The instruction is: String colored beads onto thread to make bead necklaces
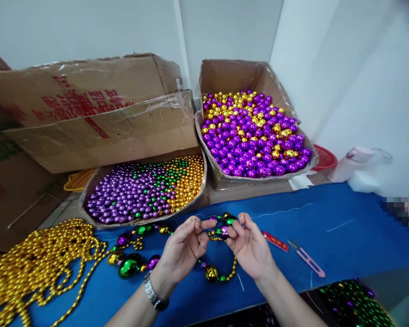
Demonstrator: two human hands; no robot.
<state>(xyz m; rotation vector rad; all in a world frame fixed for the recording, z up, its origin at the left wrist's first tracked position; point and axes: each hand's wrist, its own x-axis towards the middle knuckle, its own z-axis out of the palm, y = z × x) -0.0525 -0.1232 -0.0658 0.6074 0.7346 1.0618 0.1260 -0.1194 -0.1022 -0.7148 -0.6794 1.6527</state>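
Note:
My left hand (186, 247) and my right hand (248, 245) are raised together over the blue table (344, 240). Both pinch a bead necklace (221, 225) of purple, green and gold beads. A thin white thread (279, 211) runs from my right fingers off to the right. The strand loops down under my hands, with a large green bead (128, 267) and a gold bead (211, 272) lying on the cloth. A metal watch (153, 294) is on my left wrist.
Two open cardboard boxes hold beads: small purple, green and gold ones (146, 188), larger purple and gold ones (252, 131). A pile of gold bead strands (37, 263) lies at left. Pink thread snips (306, 258) and a red strip (275, 241) lie right of my hands. A pink bottle (349, 163) stands by the wall.

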